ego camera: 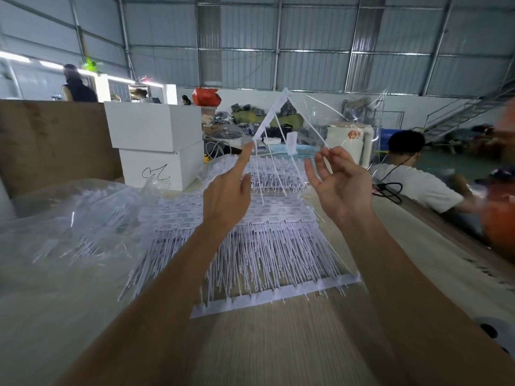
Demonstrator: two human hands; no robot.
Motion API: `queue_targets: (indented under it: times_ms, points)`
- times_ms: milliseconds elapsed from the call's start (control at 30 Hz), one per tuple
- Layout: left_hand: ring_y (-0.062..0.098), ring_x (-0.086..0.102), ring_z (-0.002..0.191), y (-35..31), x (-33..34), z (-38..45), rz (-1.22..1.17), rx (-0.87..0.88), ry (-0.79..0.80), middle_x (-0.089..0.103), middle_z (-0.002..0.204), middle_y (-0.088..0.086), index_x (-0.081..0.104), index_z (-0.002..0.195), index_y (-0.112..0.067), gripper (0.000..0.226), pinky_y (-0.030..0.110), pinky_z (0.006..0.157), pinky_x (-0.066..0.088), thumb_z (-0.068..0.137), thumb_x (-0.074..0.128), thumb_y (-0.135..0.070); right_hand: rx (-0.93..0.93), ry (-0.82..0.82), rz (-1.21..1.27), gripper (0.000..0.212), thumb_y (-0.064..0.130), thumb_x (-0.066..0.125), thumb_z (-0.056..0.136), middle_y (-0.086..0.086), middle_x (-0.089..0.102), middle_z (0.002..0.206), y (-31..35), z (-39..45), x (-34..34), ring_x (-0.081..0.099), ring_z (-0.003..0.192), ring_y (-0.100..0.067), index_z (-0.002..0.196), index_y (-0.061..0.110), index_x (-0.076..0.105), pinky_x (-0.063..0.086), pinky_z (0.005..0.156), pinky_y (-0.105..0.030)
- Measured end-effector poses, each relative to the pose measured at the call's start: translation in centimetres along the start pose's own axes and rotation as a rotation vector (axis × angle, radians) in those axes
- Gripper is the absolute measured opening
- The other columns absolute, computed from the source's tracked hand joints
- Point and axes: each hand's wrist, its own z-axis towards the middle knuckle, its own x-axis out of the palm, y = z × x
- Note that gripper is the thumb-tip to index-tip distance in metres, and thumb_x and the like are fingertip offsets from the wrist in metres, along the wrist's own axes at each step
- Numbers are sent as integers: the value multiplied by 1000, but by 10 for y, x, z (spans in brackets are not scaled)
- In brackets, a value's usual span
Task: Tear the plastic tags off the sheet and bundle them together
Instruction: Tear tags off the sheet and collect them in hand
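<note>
Pinching a thin plastic strand between thumb and fingertips, the right hand (338,185) is raised above the bench (267,344), its other fingers loosely spread. The left hand (227,196) points its index finger straight up, the tip touching the lower end of a white runner strip (271,115) that rises at a slant; whether the thumb also holds it cannot be told. Strip and strand meet at a peak, and a few thin tags (278,174) hang down from the strip. Below the hands a large sheet of white plastic tags (250,246) lies flat on the bench, beside a clear bag of tags (75,227) at the left. White boxes (156,140) stand behind.
</note>
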Motion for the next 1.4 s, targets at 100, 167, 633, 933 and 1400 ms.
queue_targets:
  times_ms: [100,167,633,933,1400]
  points:
    - [20,65,61,-7,-1,0,-84,94,-255,77,99,-1,48,147,-26,45,39,54,56,102,48,-17,-10,-9,67,23,-8,47,93,-11,65,82,3,1,0,62,84,-26,85,5,65,56,94,-48]
    - [18,52,47,-7,-4,3,-118,147,-416,72,76,2,61,131,-17,34,33,41,43,100,48,-15,-11,-22,110,22,-7,46,94,-12,64,81,5,0,0,61,80,-26,86,4,63,57,92,-49]
    - [14,66,70,15,-12,20,-364,-194,154,70,84,-1,69,95,-18,5,32,65,52,96,64,-17,-18,-76,172,21,-8,43,92,-12,60,78,4,3,-4,57,77,-24,91,2,62,59,85,-43]
    - [16,72,66,-69,-11,-2,-142,41,1393,76,89,7,73,106,-20,32,26,54,55,89,73,-46,1,-248,-54,24,-4,39,91,-5,59,71,-1,3,-27,54,71,-20,90,8,60,52,74,-30]
    - [24,76,74,-83,-37,11,-432,56,1025,74,91,14,66,100,-6,5,30,60,60,97,61,-6,4,-245,6,26,-5,37,86,-7,57,75,3,3,-28,51,64,-17,92,8,60,48,65,-26]
